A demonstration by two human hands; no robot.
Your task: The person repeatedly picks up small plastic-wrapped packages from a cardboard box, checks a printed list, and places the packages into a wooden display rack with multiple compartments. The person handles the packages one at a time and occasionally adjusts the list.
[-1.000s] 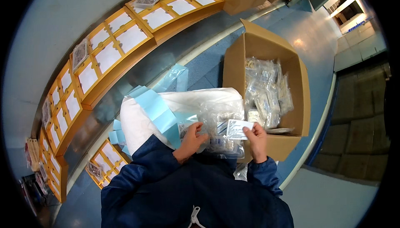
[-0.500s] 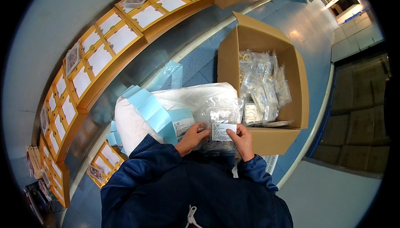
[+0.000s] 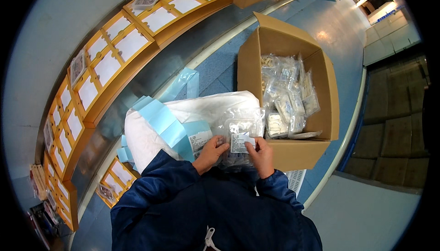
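Note:
In front of me a clear plastic pouch (image 3: 243, 115) lies on a white cloth-covered support, with a pale tray showing inside it. Its left side is gripped by my left hand (image 3: 211, 154), the thumb and fingers closed on the plastic. A white printed label (image 3: 239, 143) is over the pouch, its right edge pinched by my right hand (image 3: 261, 157). How much of the label sticks to the pouch I cannot tell. To the left, a light-blue backing strip (image 3: 160, 117) runs in folds across the cloth, with another printed label (image 3: 200, 141) near my left hand.
An open cardboard box (image 3: 298, 154) with several filled clear pouches (image 3: 288, 99) stands on the right. Yellow partitioned trays (image 3: 133, 44) line the left wall, some with clear packs on top. The white cloth (image 3: 224, 99) covers the support before me; brown cartons (image 3: 394, 132) stand far right.
My right hand has shifted slightly left and down, and the label's right side now looks bent under its fingers. The left hand keeps its grip on the pouch.

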